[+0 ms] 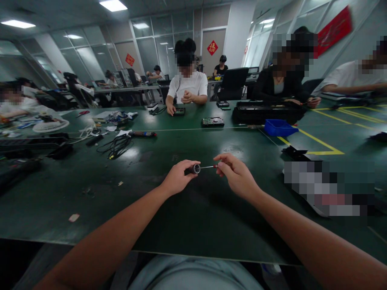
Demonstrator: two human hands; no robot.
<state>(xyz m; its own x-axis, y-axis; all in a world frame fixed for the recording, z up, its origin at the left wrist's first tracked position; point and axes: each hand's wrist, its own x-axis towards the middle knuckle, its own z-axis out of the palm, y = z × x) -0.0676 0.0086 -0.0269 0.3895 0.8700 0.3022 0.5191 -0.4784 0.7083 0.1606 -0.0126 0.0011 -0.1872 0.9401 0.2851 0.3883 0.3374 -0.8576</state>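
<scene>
My left hand (177, 177) is closed around a small dark cylindrical part (196, 168), whose round, light-rimmed end faces right. Between thumb and fingers, my right hand (237, 173) pinches the red handle of a thin screwdriver (208, 166). The metal shaft runs left to the cylinder's round end; whether its tip touches or enters it I cannot tell. Both hands are above the green table (181, 217), near its front edge.
Black cables (116, 146) and a dark tool (144, 134) lie left. A hard drive (213, 121) sits ahead, with a blue scoop-like tray (280, 127) to its right. A blurred-out object (320, 193) lies at right. Across the table a person (187, 86) handles a dark device.
</scene>
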